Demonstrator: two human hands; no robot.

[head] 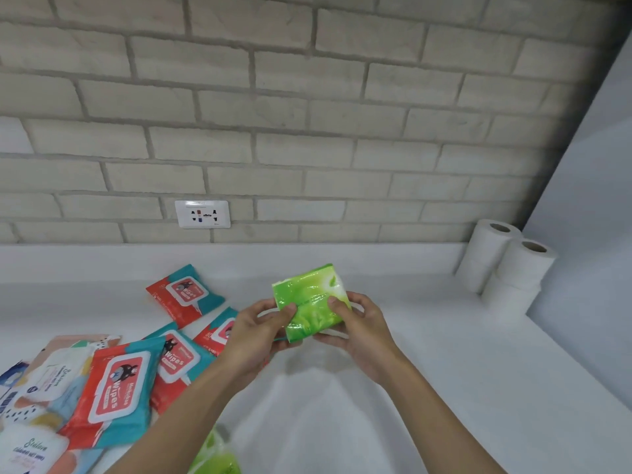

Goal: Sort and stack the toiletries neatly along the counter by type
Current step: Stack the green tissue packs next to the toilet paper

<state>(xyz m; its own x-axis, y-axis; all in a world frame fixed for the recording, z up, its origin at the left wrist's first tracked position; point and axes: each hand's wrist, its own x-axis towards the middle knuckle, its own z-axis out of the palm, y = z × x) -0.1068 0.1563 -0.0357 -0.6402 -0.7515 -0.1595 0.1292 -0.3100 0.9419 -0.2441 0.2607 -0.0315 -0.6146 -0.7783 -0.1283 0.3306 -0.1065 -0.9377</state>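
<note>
Four red-and-teal plastic wipes packs [116, 388] lay at 8 o'clock. At least two pastel patterned wipes packs [56, 369] sat farther out at 8, count unsure at the frame edge. Two glossy green plastic tissue packs [311, 302]: one centre, one at 7 o'clock. Four white toilet paper rolls [525, 263] stood at 3 o'clock. One white wall socket [202, 213] was at 9.

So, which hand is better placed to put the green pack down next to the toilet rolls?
Probably the right hand: both hold the green pack, but the toilet rolls stand on its side, farther from the left hand.
</note>
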